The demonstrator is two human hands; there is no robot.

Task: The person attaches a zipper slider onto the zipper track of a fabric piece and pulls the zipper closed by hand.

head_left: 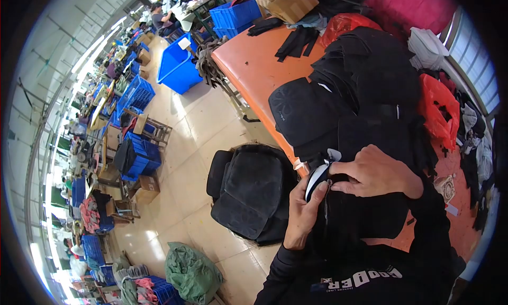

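A black zippered fabric piece (327, 199) is held between my two hands at the near edge of the orange table. My left hand (303, 215) is closed on it, with the thumb pressing beside a curved white strip (317, 176). From the other side, the bent fingers of my right hand (377, 173) pinch the same piece near the zipper; their tips are partly hidden. Just beyond my hands lie stacked black fabric panels (365, 88), one with a raised logo. Part of the held piece blends into the black cloth around it.
The orange table (251, 61) also bears red plastic bags (439, 109) and a cardboard box (286, 3). On the floor to the left are a black fabric stack (251, 191), a green sack (193, 273) and a blue bin (177, 67). A person (161, 19) sits far back.
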